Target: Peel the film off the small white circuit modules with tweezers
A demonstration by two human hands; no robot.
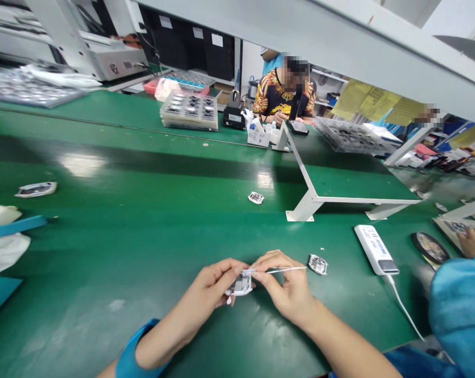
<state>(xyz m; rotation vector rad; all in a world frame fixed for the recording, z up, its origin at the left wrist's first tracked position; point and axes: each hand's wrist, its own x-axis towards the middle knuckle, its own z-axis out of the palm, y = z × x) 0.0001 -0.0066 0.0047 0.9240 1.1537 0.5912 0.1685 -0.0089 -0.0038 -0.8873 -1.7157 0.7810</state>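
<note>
Low in the middle of the head view, my left hand [217,283] is closed around a small white casing with an exposed circuit board [240,283]. My right hand [286,286] pinches a thin white stick [278,270], whose left end lies along the casing's top edge. The stick looks like tweezers or a strip; I cannot tell which. A similar open casing [318,264] lies on the green table just right of my right hand. Another casing [256,198] rests farther back. My fingers hide part of the held casing.
A white raised shelf [359,199] stands right of centre. A white device with a cable [377,249] and a round black-rimmed reel [430,248] lie at right, near a co-worker's blue sleeve [460,304]. Stacked trays [190,111] stand behind; another casing [36,189] lies left.
</note>
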